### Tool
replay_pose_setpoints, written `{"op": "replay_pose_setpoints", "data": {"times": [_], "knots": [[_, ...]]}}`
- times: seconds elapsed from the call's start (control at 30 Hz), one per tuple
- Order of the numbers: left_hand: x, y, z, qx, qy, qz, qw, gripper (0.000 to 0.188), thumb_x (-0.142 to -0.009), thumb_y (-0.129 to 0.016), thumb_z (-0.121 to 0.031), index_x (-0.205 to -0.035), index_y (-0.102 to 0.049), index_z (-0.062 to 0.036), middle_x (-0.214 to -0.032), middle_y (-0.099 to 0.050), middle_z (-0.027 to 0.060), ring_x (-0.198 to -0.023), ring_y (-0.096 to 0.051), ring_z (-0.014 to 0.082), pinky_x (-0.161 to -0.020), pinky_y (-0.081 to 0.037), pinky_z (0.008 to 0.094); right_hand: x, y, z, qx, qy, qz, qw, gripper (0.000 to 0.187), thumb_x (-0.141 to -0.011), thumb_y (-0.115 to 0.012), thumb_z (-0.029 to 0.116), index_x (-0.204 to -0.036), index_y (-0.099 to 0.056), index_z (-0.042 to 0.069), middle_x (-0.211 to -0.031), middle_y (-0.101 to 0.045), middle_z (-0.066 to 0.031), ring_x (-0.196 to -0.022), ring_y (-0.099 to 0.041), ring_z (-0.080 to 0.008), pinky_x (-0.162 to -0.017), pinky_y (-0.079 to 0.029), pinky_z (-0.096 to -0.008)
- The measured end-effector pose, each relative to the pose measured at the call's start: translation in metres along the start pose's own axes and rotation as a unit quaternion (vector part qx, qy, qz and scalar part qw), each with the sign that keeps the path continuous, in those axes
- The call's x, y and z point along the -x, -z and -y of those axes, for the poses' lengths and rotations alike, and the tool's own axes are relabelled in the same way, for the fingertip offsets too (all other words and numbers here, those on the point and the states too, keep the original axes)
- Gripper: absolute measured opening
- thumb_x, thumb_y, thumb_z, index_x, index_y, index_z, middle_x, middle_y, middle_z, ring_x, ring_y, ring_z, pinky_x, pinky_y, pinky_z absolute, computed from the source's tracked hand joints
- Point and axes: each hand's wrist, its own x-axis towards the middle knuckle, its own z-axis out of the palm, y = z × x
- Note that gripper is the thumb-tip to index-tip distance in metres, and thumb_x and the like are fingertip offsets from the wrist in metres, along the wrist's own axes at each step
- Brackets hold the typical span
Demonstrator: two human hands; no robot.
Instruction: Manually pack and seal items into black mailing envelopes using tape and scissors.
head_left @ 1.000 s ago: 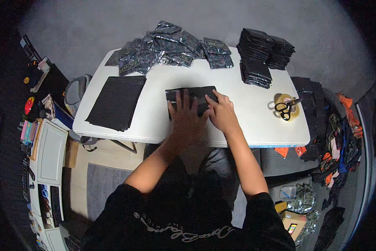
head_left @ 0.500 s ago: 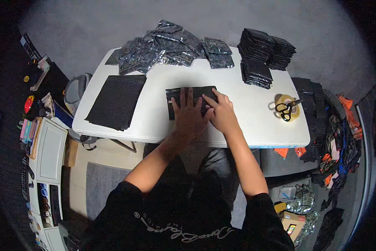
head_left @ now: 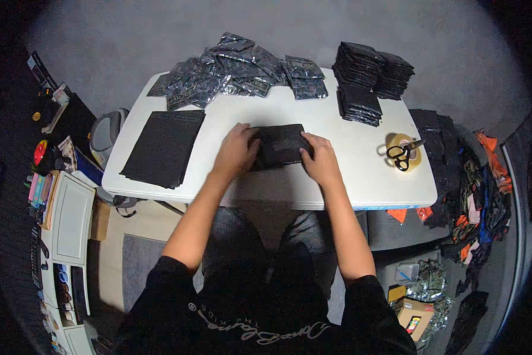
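Now framing the black packet (head_left: 279, 145) at its two ends with left hand (head_left: 235, 152) and right hand (head_left: 322, 161), no longer pressing down with a spread left palm. Thumbs and fingers moderately apart; cannot tell whether pinching firmly. Lying on the white table (head_left: 313, 189) between both hands, apparently past flattening and into handling from the ends.
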Motion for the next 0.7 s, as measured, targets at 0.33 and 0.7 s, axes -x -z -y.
{"op": "replay_pose_setpoints", "data": {"times": [0.33, 0.7], "knots": [[-0.075, 0.017, -0.004, 0.016, 0.104, 0.259, 0.960, 0.043, -0.087, -0.083, -0.034, -0.115, -0.076, -0.0030, -0.102, -0.077, 0.0179, -0.100, -0.074, 0.0316, -0.090, -0.057, 0.0414, 0.001, 0.014, 0.001, -0.113, -0.029, 0.050, 0.992, 0.048, -0.088, -0.074, 0.003, -0.135, -0.067, 0.010, -0.126, -0.069, -0.0216, -0.117, -0.067, -0.0365, -0.103, -0.052, -0.0410], [-0.040, -0.025, 0.009, 0.009, 0.084, 0.181, 0.980, 0.067, -0.076, -0.087, -0.040, -0.127, -0.065, -0.0020, -0.126, -0.069, 0.0234, -0.118, -0.067, 0.0404, -0.103, -0.054, 0.0450, -0.004, 0.014, 0.003, -0.098, 0.047, 0.019, 0.994, 0.031, -0.094, -0.062, -0.001, -0.123, -0.070, 0.008, -0.131, -0.067, -0.0179, -0.121, -0.063, -0.0394, -0.105, -0.051, -0.0430]]}}
